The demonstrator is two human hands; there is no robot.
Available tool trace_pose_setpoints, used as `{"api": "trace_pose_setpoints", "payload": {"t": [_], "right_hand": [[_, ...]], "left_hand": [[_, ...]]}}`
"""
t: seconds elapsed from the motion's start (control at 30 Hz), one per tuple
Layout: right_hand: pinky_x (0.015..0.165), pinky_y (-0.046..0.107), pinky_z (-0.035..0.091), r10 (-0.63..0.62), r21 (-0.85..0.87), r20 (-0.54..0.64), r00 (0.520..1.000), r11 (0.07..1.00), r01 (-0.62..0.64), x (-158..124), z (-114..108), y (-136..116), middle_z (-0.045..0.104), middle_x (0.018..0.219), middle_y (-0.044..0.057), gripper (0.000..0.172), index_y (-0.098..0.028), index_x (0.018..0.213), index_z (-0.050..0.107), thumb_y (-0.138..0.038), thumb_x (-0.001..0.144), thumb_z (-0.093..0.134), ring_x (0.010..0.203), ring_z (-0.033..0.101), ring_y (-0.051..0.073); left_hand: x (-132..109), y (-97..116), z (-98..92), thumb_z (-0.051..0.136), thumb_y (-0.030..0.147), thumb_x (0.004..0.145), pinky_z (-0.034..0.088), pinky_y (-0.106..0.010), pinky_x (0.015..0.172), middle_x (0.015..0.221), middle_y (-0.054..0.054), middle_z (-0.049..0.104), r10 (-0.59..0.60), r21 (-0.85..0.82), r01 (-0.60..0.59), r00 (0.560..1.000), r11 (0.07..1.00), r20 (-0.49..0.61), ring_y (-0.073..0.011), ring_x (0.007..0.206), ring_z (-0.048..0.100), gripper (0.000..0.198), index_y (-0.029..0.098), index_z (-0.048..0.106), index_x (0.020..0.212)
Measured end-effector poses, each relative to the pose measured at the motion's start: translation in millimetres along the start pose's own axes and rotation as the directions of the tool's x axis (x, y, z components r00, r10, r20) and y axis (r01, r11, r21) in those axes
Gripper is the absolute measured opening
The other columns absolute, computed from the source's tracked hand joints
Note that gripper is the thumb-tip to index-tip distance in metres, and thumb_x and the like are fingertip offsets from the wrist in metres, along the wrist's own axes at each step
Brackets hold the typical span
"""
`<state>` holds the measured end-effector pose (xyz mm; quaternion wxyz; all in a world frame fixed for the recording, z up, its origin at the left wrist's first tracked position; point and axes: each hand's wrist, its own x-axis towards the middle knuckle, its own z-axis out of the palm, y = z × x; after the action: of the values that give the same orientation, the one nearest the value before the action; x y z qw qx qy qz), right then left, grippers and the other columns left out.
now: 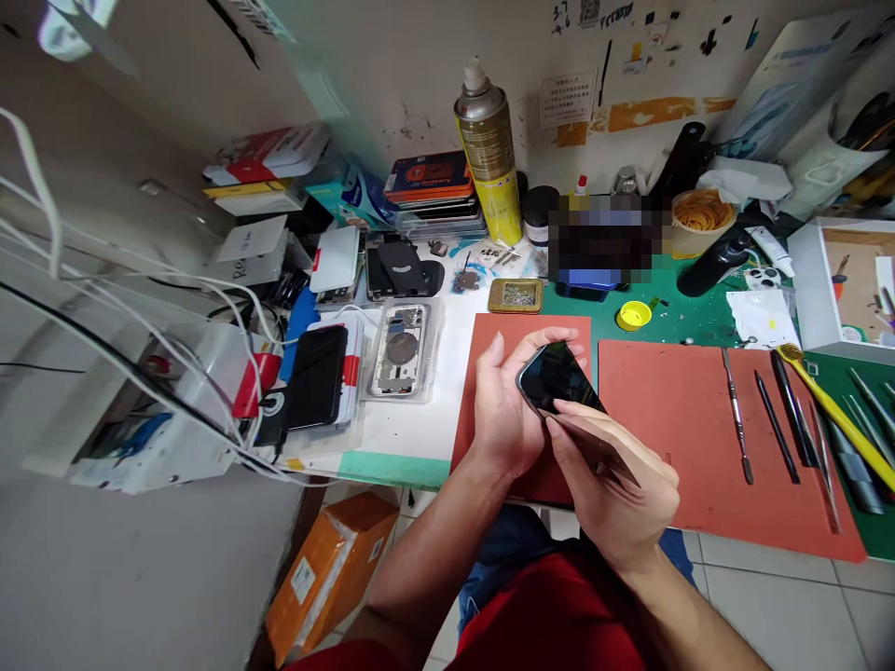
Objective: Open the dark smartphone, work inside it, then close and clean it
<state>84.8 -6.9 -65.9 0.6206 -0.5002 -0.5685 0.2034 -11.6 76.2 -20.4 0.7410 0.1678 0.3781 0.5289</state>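
A dark smartphone [556, 375] with a glossy black face is held above the left red mat [498, 331]. My left hand [507, 401] cradles it from the left, fingers curled over its top edge. My right hand [612, 475] grips its lower end, thumb lying along the near edge. Both hands are closed on the phone.
Several metal tools [776, 424] lie on the right red mat [671, 410]. A yellow spray can [489, 154], a gold screw tray [516, 294], a yellow cap [633, 315], an open phone housing [402, 349] and a black phone [318, 376] crowd the bench. An orange box [328, 573] sits on the floor.
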Motion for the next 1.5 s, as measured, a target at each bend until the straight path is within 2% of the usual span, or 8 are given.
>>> {"api": "trace_pose_setpoints", "payload": {"t": [0.23,0.4,0.57,0.73,1.0,1.13,1.3,1.5], "right_hand": [[0.09,0.036,0.074,-0.098,-0.08,0.016,0.995,0.992,0.099,5,1,-8,0.088,0.105,0.006,0.036,-0.023,0.118,0.082,0.003,0.094,0.075,0.099,0.087,0.025],[0.091,0.036,0.074,-0.117,-0.074,0.03,0.993,0.99,0.119,5,0,-9,0.088,0.102,0.005,0.037,-0.023,0.119,0.081,0.004,0.095,0.074,0.1,0.087,0.026],[0.092,0.041,0.074,-0.141,-0.021,-0.015,0.99,0.99,0.14,-2,3,-4,0.087,0.106,0.008,0.044,-0.022,0.126,0.081,0.006,0.093,0.074,0.105,0.086,0.027],[0.091,0.043,0.074,-0.181,-0.001,-0.061,0.982,0.983,0.181,-4,10,-2,0.086,0.108,0.011,0.043,-0.02,0.13,0.08,0.004,0.094,0.075,0.104,0.086,0.028],[0.094,0.041,0.074,-0.196,-0.066,-0.05,0.979,0.979,0.192,-5,15,0,0.087,0.114,0.009,0.044,-0.022,0.134,0.078,0.0,0.097,0.071,0.108,0.086,0.028],[0.097,0.042,0.073,-0.223,-0.081,-0.047,0.974,0.972,0.219,-4,19,0,0.087,0.117,0.01,0.044,-0.021,0.137,0.076,-0.002,0.098,0.072,0.11,0.086,0.029],[0.102,0.042,0.072,-0.287,-0.144,-0.021,0.958,0.949,0.281,-10,20,3,0.086,0.119,0.013,0.037,-0.014,0.139,0.074,-0.005,0.104,0.066,0.117,0.084,0.03],[0.104,0.039,0.071,-0.373,-0.204,-0.002,0.928,0.908,0.365,-11,16,2,0.087,0.117,0.014,0.034,-0.011,0.138,0.073,-0.008,0.105,0.065,0.122,0.082,0.029]], "left_hand": [[-1,-5,-3.4,0.039,0.06,0.107,0.059,-0.04,0.094,0.113,-0.012,0.078,0.033,0.0,-0.033,0.999,0.999,0.021,-0.0284,0.102,0.074,0.06,0.017,0.081,0.1],[-5,-6,-1.5,0.041,0.059,0.107,0.059,-0.041,0.094,0.107,-0.012,0.077,0.033,-0.014,-0.033,0.999,0.999,0.01,-0.0277,0.098,0.074,0.057,0.017,0.08,0.1],[-7,-8,0.5,0.045,0.058,0.106,0.059,-0.041,0.093,0.108,-0.011,0.077,0.029,-0.011,-0.029,1.0,1.0,-0.004,-0.0292,0.102,0.075,0.053,0.019,0.08,0.098],[-8,-11,0.2,0.042,0.052,0.108,0.06,-0.044,0.099,0.11,-0.01,0.077,0.063,-0.027,-0.063,0.998,0.998,0.005,-0.0283,0.104,0.074,0.051,0.018,0.08,0.098],[-9,-15,-0.2,0.043,0.049,0.109,0.054,-0.045,0.115,0.119,-0.009,0.075,0.092,-0.03,-0.092,0.996,0.995,0.001,-0.0262,0.115,0.071,0.048,0.02,0.08,0.098],[-11,-15,-0.9,0.042,0.048,0.11,0.055,-0.046,0.114,0.121,-0.009,0.074,0.091,-0.035,-0.091,0.996,0.995,0.007,-0.0264,0.115,0.071,0.049,0.02,0.08,0.098],[-13,-13,-1.9,0.041,0.047,0.109,0.056,-0.047,0.112,0.123,-0.01,0.074,0.083,-0.023,-0.083,0.996,0.996,0.011,-0.0283,0.114,0.072,0.049,0.019,0.08,0.098],[-16,-11,-0.1,0.037,0.046,0.111,0.052,-0.048,0.119,0.125,-0.01,0.073,0.083,0.003,-0.083,0.997,0.997,-0.001,-0.0269,0.115,0.072,0.054,0.019,0.081,0.097]]}}
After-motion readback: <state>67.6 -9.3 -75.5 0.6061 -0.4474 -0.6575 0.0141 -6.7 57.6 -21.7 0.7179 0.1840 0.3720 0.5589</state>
